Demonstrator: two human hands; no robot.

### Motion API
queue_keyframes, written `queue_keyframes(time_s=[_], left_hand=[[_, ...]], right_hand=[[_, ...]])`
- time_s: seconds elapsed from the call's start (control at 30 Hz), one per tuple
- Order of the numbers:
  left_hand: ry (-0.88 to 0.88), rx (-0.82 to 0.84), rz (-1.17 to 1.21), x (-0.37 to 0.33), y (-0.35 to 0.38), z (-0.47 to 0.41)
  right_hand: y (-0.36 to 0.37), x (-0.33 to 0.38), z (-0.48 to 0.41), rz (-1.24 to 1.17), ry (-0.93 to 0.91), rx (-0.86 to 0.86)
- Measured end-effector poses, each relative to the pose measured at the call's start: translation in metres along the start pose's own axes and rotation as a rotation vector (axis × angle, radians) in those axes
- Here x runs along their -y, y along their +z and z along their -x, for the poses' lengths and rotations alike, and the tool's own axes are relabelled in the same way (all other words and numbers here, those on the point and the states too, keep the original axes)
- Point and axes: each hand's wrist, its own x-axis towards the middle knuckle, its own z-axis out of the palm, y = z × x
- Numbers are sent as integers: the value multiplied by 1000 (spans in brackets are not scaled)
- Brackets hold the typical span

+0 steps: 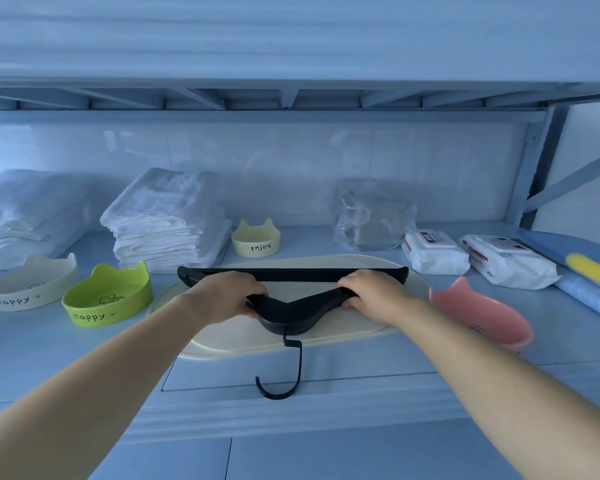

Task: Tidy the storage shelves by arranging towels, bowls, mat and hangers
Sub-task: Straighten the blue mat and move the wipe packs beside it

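My left hand (227, 296) is curled round the left arm of the black hanger (291, 315). My right hand (371, 294) is curled round its right arm. The hanger is in the middle of the frame, low over the cream mat (326, 263). Its long bar is at the back, and its hook (286, 375) points toward me, past the mat's near edge.

I think the hanger is hard, stiff and light. It looks smooth, so it could slip. Holding both arms should keep it flat. It looks thick, so it may be more than 1 hanger, but I cannot tell. The hook is thin and bent, and I think it could catch on things.

At the far left of the frame is a soft pile of towels (21, 209). Below it are a white bowl (28, 289) and a green bowl (108, 296), side by side. Next is a neat stack of towels (167, 223). A small yellow bowl (256, 239) sits just behind the mat.

Right of the middle is a clear bag (371, 213), then 2 packs of wipes (433, 251). The pink bowl (478, 313) is just beside the mat's right end, near my right hand. I think it is the thing most in my way. The bowls look like they could break if I bump them.
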Motion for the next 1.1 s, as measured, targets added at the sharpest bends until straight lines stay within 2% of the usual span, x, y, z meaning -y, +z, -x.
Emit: queue_keyframes(time_s=[0.23,0.33,0.47,0.6,0.77,1.1], left_hand=[[-83,19,78,-2,-1,2],[-131,-52,153,-9,-7,4],[-92,-93,231,-27,-16,2],[-93,-199,216,-49,-18,0],[-14,-297,276,-79,-14,-2],[194,-234,333,-146,-6,-22]], right_hand=[[6,-6,-2,-4,-9,-60],[4,-2,-2,15,-31,-54],[-3,10,5,-10,-35,-66],[-12,16,27,-25,37,-141],[-23,17,66,-70,106,-199],[-29,4,134,-73,217,-277]])
